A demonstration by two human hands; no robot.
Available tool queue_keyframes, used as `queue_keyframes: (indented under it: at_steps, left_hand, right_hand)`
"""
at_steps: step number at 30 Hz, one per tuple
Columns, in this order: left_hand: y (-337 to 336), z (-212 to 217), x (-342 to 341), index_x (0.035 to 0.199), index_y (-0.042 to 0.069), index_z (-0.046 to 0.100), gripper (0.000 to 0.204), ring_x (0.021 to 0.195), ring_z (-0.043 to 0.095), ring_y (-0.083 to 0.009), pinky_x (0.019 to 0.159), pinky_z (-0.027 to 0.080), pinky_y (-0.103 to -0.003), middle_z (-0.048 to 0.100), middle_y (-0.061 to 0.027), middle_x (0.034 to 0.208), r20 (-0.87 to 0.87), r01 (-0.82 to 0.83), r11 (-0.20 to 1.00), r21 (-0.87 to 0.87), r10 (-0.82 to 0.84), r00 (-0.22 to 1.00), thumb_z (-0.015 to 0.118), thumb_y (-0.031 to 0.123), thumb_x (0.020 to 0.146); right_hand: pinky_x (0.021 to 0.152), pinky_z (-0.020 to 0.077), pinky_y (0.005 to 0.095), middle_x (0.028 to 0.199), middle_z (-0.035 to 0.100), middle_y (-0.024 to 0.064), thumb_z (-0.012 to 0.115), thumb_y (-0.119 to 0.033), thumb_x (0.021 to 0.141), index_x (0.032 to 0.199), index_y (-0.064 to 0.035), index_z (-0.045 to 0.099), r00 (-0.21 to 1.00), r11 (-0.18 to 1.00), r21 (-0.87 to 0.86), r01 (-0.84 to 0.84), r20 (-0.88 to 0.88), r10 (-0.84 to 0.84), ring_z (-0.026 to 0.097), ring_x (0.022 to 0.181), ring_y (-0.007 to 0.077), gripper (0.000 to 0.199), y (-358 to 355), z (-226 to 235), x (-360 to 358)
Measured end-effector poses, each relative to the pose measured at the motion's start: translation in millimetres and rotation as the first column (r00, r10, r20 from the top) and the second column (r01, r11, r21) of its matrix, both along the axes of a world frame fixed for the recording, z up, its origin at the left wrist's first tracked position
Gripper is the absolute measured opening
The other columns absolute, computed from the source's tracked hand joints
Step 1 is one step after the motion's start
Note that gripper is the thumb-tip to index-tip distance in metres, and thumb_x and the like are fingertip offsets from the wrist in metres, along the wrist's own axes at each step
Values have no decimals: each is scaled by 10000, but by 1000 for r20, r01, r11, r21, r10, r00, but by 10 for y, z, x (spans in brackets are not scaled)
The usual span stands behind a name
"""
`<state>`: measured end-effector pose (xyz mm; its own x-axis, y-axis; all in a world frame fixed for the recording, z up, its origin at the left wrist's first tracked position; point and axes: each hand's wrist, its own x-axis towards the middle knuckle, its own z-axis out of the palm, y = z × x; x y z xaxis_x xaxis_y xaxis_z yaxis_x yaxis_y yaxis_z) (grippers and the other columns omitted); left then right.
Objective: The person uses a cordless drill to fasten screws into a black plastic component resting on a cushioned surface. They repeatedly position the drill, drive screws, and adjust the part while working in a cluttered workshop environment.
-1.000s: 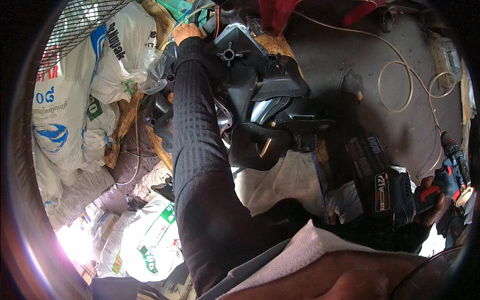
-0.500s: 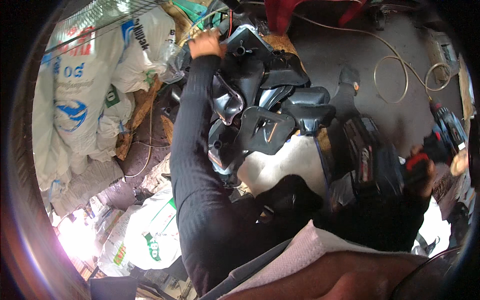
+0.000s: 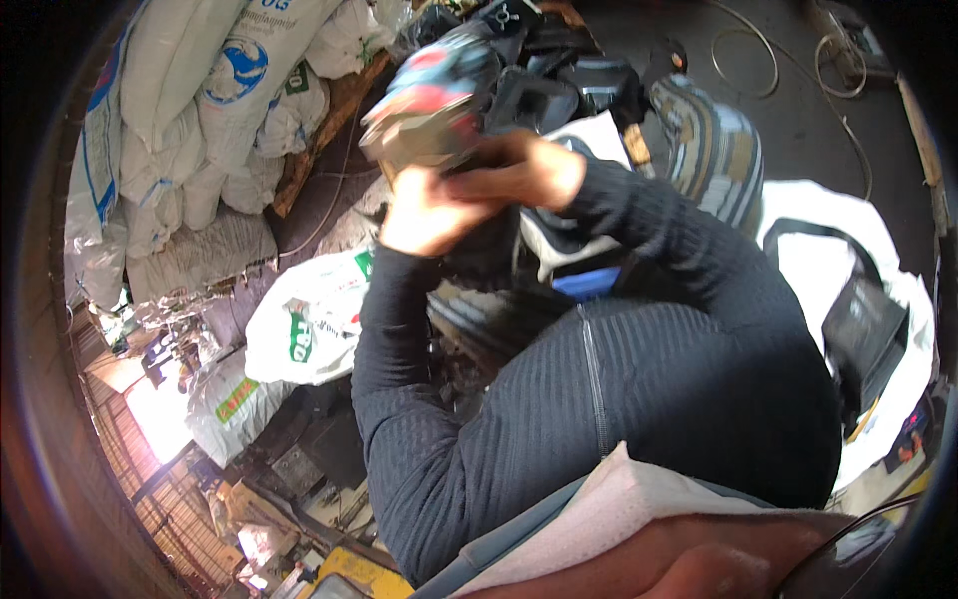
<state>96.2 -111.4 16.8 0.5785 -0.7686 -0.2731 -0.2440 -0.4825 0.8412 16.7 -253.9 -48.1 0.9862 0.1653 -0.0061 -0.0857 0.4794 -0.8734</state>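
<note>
One left hand (image 3: pixel 424 217), one right hand (image 3: pixel 536 172), together on power tool (image 3: pixel 439 95) (blurred). Loose grip might drop it onto black parts (image 3: pixel 534 98) alongside.

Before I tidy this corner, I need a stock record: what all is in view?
Blurred object: one, blue and red, at the hands
Black parts: several, black, piled top centre
Woven sacks: several, white with blue print, upper left
Small bag: one, white and green, left
Wood strip: one, brown, beside the sacks
Coiled hose: at least one, pale, upper right
Large white bag: one, white, right
Yellow item: one, yellow, bottom edge
Left hand: one, bare, below blurred object
Right hand: one, bare, beside it
Ribbed top: one, black, lower centre
Striped trousers: one pair, multicoloured, centre
</note>
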Motion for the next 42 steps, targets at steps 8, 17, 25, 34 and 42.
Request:
queue_keyframes:
  at_steps: [8, 17, 25, 34, 42]
  left_hand:
    - [1589, 428, -1503, 1118, -23, 593, 371, 769, 623, -136, 666, 495, -256, 664, -85, 979, -175, -409, 902, 136, 428, 887, 671, -35, 755]
    - [2221, -546, -2008, 1015, 22, 627, 219, 631, 618, -149, 565, 494, -306, 649, -56, 848, 160, -355, 918, 175, 329, 931, 700, 109, 828]
    - [1373, -277, -1718, 971, 2, 648, 180, 555, 592, -102, 499, 473, -253, 666, -45, 791, -114, -301, 950, 88, 310, 944, 707, 54, 809]
    - [1081, -500, -1515, 969, 9, 645, 157, 504, 575, -114, 423, 426, -264, 639, -37, 687, 179, -25, 998, 64, 13, 984, 682, 36, 819]
    - [1058, -539, -1428, 1042, 23, 627, 291, 874, 635, -217, 780, 497, -352, 659, -65, 957, 46, -103, 969, 223, 95, 994, 737, 113, 788]
  right_hand:
    - [540, 403, 249, 786, 557, -22, 586, -384, 927, 948, -3, 691, 897, 933, -316, -174, 340, 283, 490, 609, 77, 396, 984, -322, -827]
    - [717, 536, 303, 1006, 637, 73, 557, -107, 891, 1185, 28, 591, 844, 649, 582, 490, -505, -183, 623, 882, 175, 325, -229, -1765, -1140]
    - [1033, 460, 387, 1294, 542, 165, 444, 6, 945, 1343, 15, 446, 922, 600, 726, 335, -383, -53, 523, 1227, 274, 399, 202, -1530, -1210]
    - [946, 527, 358, 1244, 590, 108, 539, 1, 915, 1249, -38, 545, 899, 547, 731, 409, -426, -103, 575, 1168, 226, 336, 290, -1727, -1149]
    - [894, 550, 303, 1215, 620, 79, 537, -43, 933, 1258, -67, 553, 856, 609, 657, 444, -512, -71, 595, 1143, 185, 325, 281, -1566, -1195]
